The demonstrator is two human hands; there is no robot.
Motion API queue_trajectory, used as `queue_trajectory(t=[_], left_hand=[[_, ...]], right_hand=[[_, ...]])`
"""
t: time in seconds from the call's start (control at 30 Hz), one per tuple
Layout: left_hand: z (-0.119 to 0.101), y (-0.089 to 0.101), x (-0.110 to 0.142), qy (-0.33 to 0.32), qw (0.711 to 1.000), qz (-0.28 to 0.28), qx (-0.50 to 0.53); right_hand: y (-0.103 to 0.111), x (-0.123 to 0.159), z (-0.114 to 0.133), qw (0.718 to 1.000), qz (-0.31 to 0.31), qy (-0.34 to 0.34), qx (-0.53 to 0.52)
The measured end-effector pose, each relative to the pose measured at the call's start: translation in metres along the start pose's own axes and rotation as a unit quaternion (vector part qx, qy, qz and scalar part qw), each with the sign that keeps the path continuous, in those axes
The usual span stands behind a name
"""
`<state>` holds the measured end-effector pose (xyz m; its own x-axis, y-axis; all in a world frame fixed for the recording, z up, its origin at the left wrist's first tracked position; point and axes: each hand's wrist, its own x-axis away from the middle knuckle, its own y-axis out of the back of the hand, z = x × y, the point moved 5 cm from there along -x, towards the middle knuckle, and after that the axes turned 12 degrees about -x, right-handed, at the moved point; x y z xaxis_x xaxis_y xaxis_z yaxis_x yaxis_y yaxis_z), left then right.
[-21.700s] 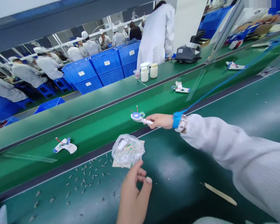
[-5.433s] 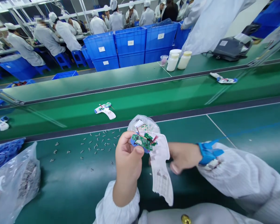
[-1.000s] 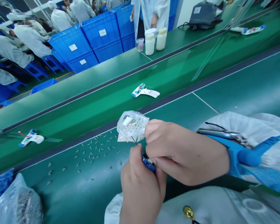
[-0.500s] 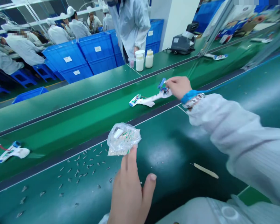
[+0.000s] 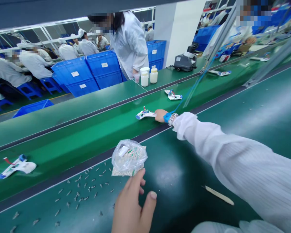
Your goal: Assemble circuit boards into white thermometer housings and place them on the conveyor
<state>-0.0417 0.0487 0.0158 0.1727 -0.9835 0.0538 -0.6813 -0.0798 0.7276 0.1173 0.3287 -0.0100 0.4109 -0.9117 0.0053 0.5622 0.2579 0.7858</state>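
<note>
My right hand [image 5: 160,115] reaches far out over the green conveyor belt [image 5: 70,136]. It meets the tail of a white plastic piece with a small circuit board [image 5: 145,114], and its fingers are hidden from this angle. A second white-and-blue piece [image 5: 173,95] lies farther along the belt, apart from my hand. My left hand [image 5: 134,204] hangs low over the dark green bench mat [image 5: 174,191], fingers apart and holding nothing. Just beyond its fingertips is a clear plastic bag of small circuit boards [image 5: 129,158]. Small metal parts [image 5: 83,191] lie scattered to its left.
A wooden stick [image 5: 219,195] lies on the mat to the right. Another white piece [image 5: 16,167] rides the belt at left. Beyond the belt stand white bottles [image 5: 147,76], a small cup [image 5: 136,77], a grey machine [image 5: 185,62], blue crates [image 5: 104,72] and a standing person in a white coat [image 5: 129,45].
My right hand has moved down and left and no longer holds the blue-and-white piece up. That piece now lies on the belt. The view has tilted slightly.
</note>
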Motion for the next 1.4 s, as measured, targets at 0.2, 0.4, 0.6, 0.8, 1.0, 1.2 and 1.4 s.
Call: queue_trajectory(t=[0.2,0.4,0.6,0.8,1.0,1.2,1.4], left_hand=[[0.023,-0.001,-0.009,0.139,0.946,-0.070,0.283],[0.022,-0.015,-0.006,0.127,0.863,0.041,0.487],[0.007,-0.006,-0.007,0.098,0.820,0.030,0.563],[-0.004,0.002,-0.008,0.037,0.812,0.035,0.581],[0.003,0.004,-0.009,0.011,0.812,-0.020,0.583],[0.010,0.008,-0.009,-0.009,0.850,-0.095,0.518],[0.006,0.010,-0.006,0.002,0.880,-0.139,0.454]], right_hand=[[-0.010,0.066,0.050,0.977,0.166,0.133,-0.032],[-0.017,0.133,0.104,0.902,0.279,0.303,-0.129],[-0.016,0.141,0.114,0.873,0.313,0.335,-0.165],[-0.027,0.149,0.117,0.853,0.360,0.324,-0.194],[-0.046,0.150,0.107,0.808,0.486,0.259,-0.210],[-0.023,0.126,0.103,0.940,0.207,0.237,-0.132],[0.002,0.149,0.150,0.918,0.091,0.292,-0.252]])
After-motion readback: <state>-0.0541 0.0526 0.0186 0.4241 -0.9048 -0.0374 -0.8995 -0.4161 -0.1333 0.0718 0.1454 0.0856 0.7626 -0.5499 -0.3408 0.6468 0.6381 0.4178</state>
